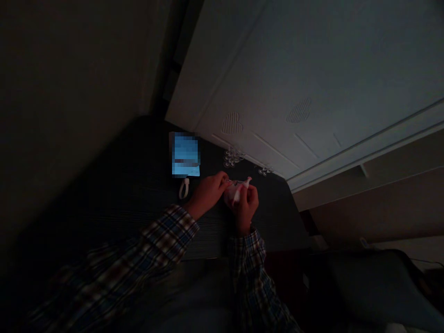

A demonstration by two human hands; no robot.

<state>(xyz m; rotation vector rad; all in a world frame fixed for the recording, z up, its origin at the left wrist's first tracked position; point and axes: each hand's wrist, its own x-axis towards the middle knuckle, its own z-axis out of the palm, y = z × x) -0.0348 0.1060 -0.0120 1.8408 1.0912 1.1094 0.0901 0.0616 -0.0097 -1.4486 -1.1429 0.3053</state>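
A small pink and white bag or cloth [237,190], dimly lit, lies between my two hands over the dark table. My left hand [210,190] reaches in from the left, its thumb and fingers pinched at the bag's left edge. On the other side my right hand [247,203] is closed on the bag's right part, below a small tip that sticks up. What is inside the bag is too dark to make out.
A lit phone or tablet [186,155] rests left of my hands, a white loop [183,188] below it. Small clear or metallic pieces [233,156] lie in a cluster by the white panel [277,92], more [265,170] to the right. A dark chair [378,286] is at lower right.
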